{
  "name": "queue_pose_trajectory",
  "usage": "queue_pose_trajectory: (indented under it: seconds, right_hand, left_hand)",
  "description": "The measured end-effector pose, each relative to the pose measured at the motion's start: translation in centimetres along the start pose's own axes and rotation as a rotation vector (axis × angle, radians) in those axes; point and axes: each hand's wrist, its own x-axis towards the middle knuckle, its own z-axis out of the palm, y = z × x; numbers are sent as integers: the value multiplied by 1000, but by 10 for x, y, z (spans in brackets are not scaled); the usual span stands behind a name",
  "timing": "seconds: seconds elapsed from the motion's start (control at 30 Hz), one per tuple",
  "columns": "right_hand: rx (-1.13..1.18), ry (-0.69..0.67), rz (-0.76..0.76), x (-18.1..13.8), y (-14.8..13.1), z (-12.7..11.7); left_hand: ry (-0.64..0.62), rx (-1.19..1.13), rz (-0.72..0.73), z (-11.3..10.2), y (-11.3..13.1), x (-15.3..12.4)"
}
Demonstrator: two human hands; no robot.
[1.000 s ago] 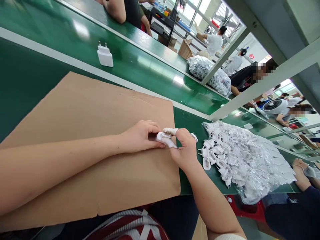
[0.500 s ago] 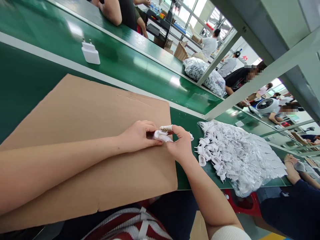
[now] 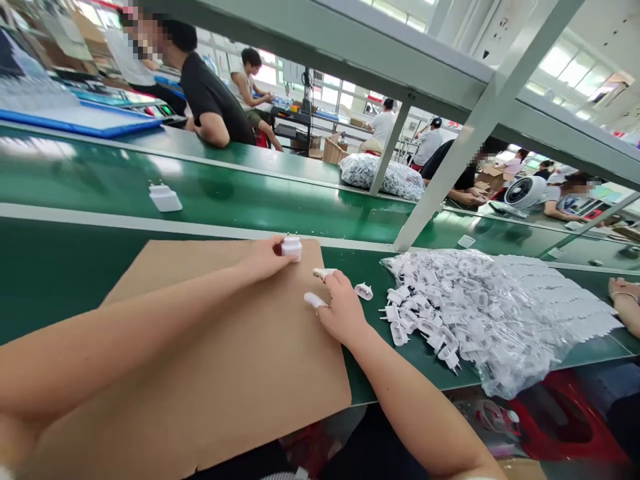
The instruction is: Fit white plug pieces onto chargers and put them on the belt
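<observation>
Between the fingers of my left hand (image 3: 263, 259) is a white plug charger (image 3: 291, 249), its two pins pointing up, near the far edge of the cardboard sheet (image 3: 260, 360). My right hand (image 3: 343, 307) holds nothing; its thumb and fingers are apart over the sheet's right side. White covers wrap the tips of its thumb and a finger. Just right of that hand, a loose white plug part (image 3: 364, 291) lies on the green bench. Farther right, many similar white plug parts (image 3: 425, 313) spill from a clear plastic bag (image 3: 505, 340).
Another white charger (image 3: 165, 198) lies on the green conveyor belt (image 3: 225, 200) beyond the white rail. A grey metal post (image 3: 425, 190) rises at the bench's far edge. Red stools (image 3: 565, 420) stand below at right. Several people sit across the line, and a co-worker's hand (image 3: 625, 293) shows at far right.
My hands have come apart. The left has moved away and leftward with the charger, while the right has let go and spread its fingers. The head view has tilted up and levelled.
</observation>
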Motion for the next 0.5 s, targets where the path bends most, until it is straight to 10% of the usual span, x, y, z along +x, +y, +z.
queue_pose_trajectory:
  seconds: [0.23,0.5]
  right_hand:
    - [-256,-285,-71,-2,-3,-4]
    - [-275,-292,-119,0,1,-3]
  left_hand:
    - [290,173,-144,-16,-23,101]
    - [541,156,-199,-10,-9,85]
